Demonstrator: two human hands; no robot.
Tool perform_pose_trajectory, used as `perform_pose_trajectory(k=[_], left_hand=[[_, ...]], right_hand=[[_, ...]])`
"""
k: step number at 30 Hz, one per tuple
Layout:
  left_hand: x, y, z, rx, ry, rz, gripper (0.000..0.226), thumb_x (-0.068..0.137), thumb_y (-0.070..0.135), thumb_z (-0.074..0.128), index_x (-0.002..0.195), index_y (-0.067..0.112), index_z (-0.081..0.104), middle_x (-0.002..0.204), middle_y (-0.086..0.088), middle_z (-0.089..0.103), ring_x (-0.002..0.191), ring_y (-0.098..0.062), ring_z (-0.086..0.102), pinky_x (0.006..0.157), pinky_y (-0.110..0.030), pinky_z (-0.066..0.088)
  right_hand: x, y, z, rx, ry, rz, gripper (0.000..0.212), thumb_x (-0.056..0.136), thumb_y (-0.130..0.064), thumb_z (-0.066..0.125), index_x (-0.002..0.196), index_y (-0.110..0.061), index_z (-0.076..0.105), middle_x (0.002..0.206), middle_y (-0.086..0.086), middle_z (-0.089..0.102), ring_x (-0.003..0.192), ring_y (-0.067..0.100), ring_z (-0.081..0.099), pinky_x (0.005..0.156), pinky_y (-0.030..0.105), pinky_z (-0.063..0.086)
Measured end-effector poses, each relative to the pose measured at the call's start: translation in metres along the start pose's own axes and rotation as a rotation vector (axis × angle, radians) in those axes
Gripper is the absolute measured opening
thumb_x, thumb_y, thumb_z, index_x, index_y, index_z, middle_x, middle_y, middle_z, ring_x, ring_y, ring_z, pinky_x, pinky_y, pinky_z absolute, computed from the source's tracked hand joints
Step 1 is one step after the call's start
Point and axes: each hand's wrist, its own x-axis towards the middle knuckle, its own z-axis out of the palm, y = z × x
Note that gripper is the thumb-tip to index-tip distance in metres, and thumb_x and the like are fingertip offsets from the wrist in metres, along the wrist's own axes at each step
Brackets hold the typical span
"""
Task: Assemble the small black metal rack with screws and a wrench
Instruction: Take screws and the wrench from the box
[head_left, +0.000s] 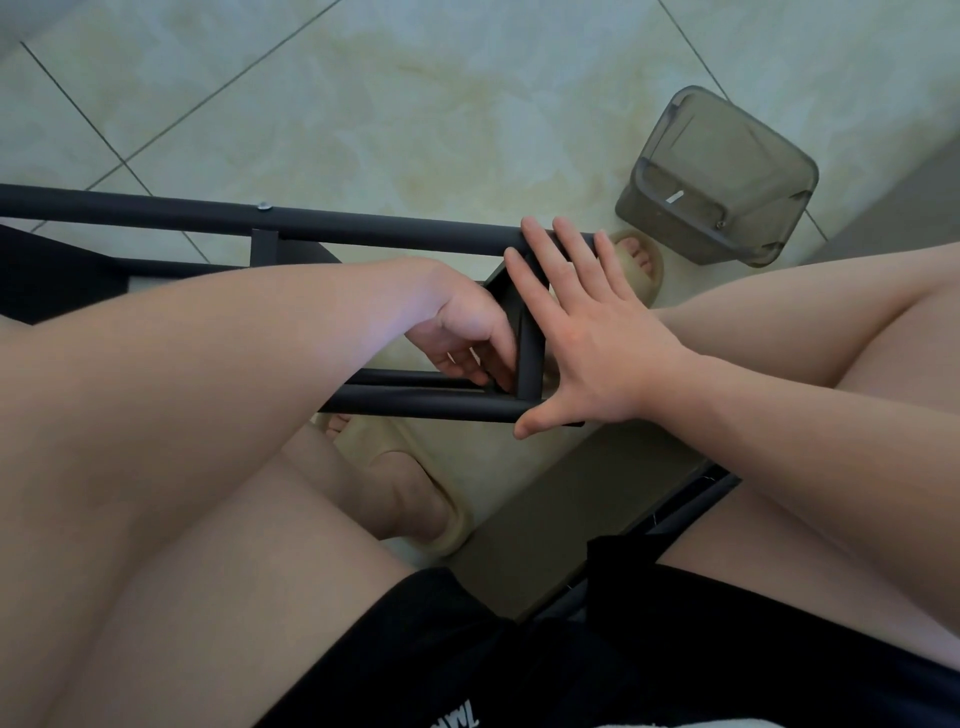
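Across the middle of the frame, the black metal rack (363, 228) stretches over the tiled floor (415, 104). The right hand (587, 343) presses flat on its end, fingers spread; the left hand (467, 332) curls its fingers at the inner corner, their hold unclear.

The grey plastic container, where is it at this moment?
The grey plastic container stands on the tiled floor at the upper right of the head view, just beyond the far rail of the black rack, beside the foot in a beige slipper.
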Motion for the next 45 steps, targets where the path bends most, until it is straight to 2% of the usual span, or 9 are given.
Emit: perform_pose_trajectory(k=[3,9,17,22,27,31,38,42,45], left_hand=[[0.0033,-0.0011,0.0035,0.032,-0.002,0.01,0.013,0.091,0.017,0.068,0.103,0.02,0.073,0.096,0.003,0.069,0.078,-0.012,0.057,0.07,-0.024,0.043],[0.0033,-0.0014,0.0033,0.027,-0.001,0.035,0.027,0.09,0.008,0.067,0.117,0.012,0.069,0.095,-0.001,0.067,0.078,-0.012,0.059,0.074,-0.025,0.045],[0.0047,-0.0058,0.0042,-0.018,0.033,0.01,0.01,0.091,0.019,0.066,0.091,0.02,0.075,0.083,0.005,0.071,0.079,-0.013,0.061,0.083,-0.03,0.047],[0.0057,-0.0065,0.0055,0.011,0.026,0.032,0.007,0.089,0.015,0.069,0.092,0.02,0.074,0.078,0.006,0.072,0.077,-0.012,0.061,0.076,-0.027,0.048],[0.0021,-0.0018,0.0024,0.01,0.011,0.036,0.019,0.089,0.01,0.07,0.107,0.015,0.073,0.093,0.001,0.071,0.084,-0.013,0.062,0.082,-0.028,0.048],[-0.002,-0.0026,-0.0013,-0.007,-0.002,-0.012,0.02,0.092,0.018,0.066,0.11,0.018,0.074,0.107,0.003,0.072,0.093,-0.015,0.064,0.09,-0.032,0.047],[0.0029,-0.0018,0.0056,0.012,0.016,0.013,0.019,0.09,0.014,0.069,0.109,0.015,0.072,0.094,0.001,0.07,0.08,-0.013,0.062,0.084,-0.031,0.048],[0.0022,-0.0008,0.0037,0.015,0.017,0.021,0.025,0.089,0.009,0.068,0.114,0.012,0.071,0.099,-0.002,0.069,0.085,-0.014,0.062,0.087,-0.031,0.048],[0.001,-0.0005,0.0034,0.004,0.025,0.026,0.021,0.09,0.006,0.066,0.107,0.015,0.072,0.096,0.0,0.069,0.085,-0.014,0.062,0.084,-0.03,0.049]], right_hand=[[0.0001,0.0,-0.0006,-0.002,-0.002,0.003,0.153,0.052,-0.098,0.054,0.162,-0.008,-0.005,0.167,0.018,-0.018,0.154,0.039,-0.017,0.123,0.052,-0.013],[-0.0001,-0.0002,-0.0006,-0.003,-0.004,0.005,0.153,0.052,-0.098,0.053,0.161,-0.009,-0.006,0.167,0.017,-0.019,0.154,0.039,-0.017,0.123,0.052,-0.013],[0.0003,0.0003,0.0002,0.007,0.005,-0.001,0.152,0.051,-0.097,0.051,0.161,-0.008,-0.005,0.168,0.018,-0.017,0.154,0.04,-0.016,0.123,0.052,-0.013],[0.0007,0.0003,-0.0001,0.012,0.001,-0.003,0.153,0.052,-0.097,0.053,0.162,-0.009,-0.005,0.167,0.017,-0.019,0.154,0.039,-0.018,0.122,0.052,-0.014],[0.0007,0.0,-0.0002,0.014,-0.003,0.0,0.154,0.052,-0.097,0.057,0.162,-0.009,-0.007,0.167,0.016,-0.021,0.154,0.038,-0.02,0.122,0.051,-0.016],[0.0009,0.0001,0.0003,0.011,0.005,-0.002,0.153,0.052,-0.096,0.057,0.161,-0.009,-0.005,0.167,0.017,-0.019,0.154,0.04,-0.018,0.122,0.051,-0.015],[0.001,0.0004,0.0008,0.005,0.01,0.0,0.153,0.051,-0.097,0.054,0.162,-0.009,-0.005,0.167,0.018,-0.017,0.154,0.04,-0.017,0.121,0.05,-0.017],[0.0012,0.0005,0.0012,0.006,0.01,0.001,0.153,0.051,-0.097,0.055,0.162,-0.009,-0.005,0.167,0.018,-0.018,0.154,0.04,-0.017,0.121,0.051,-0.016],[0.0007,0.0003,0.001,0.008,0.008,0.002,0.153,0.052,-0.097,0.056,0.162,-0.009,-0.005,0.167,0.017,-0.019,0.154,0.039,-0.018,0.121,0.051,-0.016]])
